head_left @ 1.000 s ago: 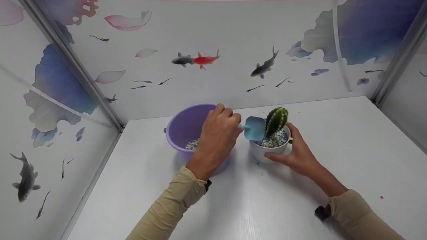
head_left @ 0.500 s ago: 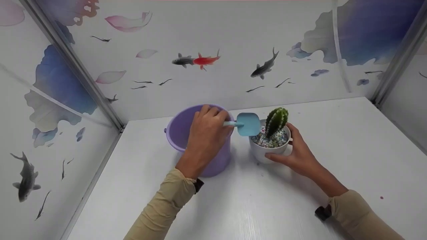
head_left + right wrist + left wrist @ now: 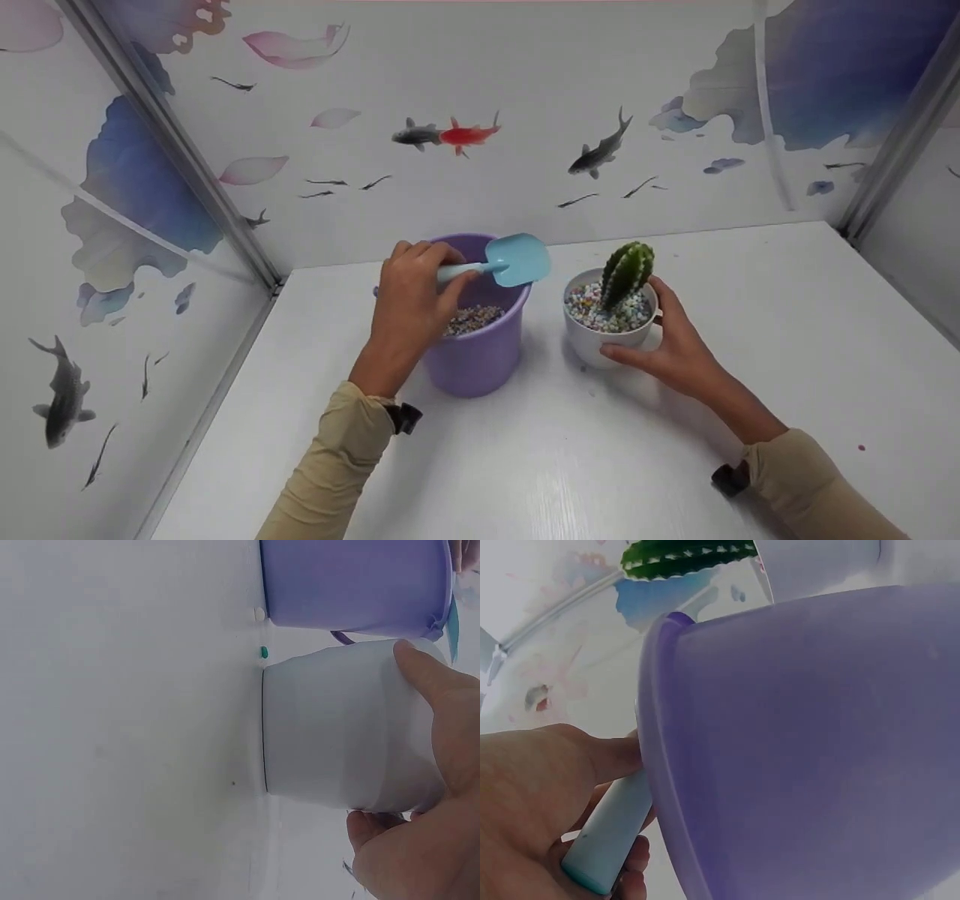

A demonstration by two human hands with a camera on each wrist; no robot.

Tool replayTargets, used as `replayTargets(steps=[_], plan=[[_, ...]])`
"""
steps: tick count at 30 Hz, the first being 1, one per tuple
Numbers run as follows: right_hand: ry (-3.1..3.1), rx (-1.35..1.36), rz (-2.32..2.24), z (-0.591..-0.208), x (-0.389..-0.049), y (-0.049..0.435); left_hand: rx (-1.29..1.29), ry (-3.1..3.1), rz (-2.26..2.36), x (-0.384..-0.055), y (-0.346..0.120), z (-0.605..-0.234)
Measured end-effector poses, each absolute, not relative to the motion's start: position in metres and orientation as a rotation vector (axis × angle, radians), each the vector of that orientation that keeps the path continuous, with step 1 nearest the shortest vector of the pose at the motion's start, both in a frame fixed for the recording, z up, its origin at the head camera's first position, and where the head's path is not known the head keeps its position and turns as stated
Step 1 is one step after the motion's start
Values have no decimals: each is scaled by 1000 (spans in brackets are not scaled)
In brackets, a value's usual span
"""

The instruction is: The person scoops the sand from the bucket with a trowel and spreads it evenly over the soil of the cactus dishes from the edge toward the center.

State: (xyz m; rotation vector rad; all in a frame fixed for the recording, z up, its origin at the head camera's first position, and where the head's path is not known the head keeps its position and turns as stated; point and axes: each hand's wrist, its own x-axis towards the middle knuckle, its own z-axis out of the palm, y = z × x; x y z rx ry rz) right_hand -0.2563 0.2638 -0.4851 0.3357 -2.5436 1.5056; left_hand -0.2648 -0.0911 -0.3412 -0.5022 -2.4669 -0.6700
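Note:
My left hand grips the pale handle of a light-blue toy shovel. Its blade hangs over the right side of a purple bucket, which has small multicoloured pebbles at the bottom. In the left wrist view the handle lies across my palm, the blade hidden behind the bucket. My right hand holds a white pot from its right side, thumb in front and fingers behind. A green cactus stands in the pot, tilted slightly right, among pebbles that nearly reach the rim.
Both containers stand on a white table near the back wall, which is printed with fish. A few loose pebbles lie by the pot's base, one of them green. A small red bit lies at the right.
The left hand has moved left with the shovel, taking the blade from the pot's rim to above the bucket. The right hand has stayed on the pot.

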Motion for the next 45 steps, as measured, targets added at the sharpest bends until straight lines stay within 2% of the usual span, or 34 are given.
replayTargets(steps=[7,17,23,28,34,45], plan=[[-2404,345,1453,-476,-254,264,-476,-2453,-716,-267,-114,-349],[-1978,334,1297,-444,-240,249,-388,-2536,-751,-272,-140,-361],[-1796,545,1037,-432,-224,218,-363,-2598,-750,-279,-151,-365],[-1840,775,1043,-433,-215,189,-353,-2647,-757,-286,-153,-363],[-2004,859,1092,-437,-221,168,-327,-2743,-754,-293,-149,-359],[-2172,751,1405,-438,-248,140,-369,-2838,-558,-303,-138,-353]])
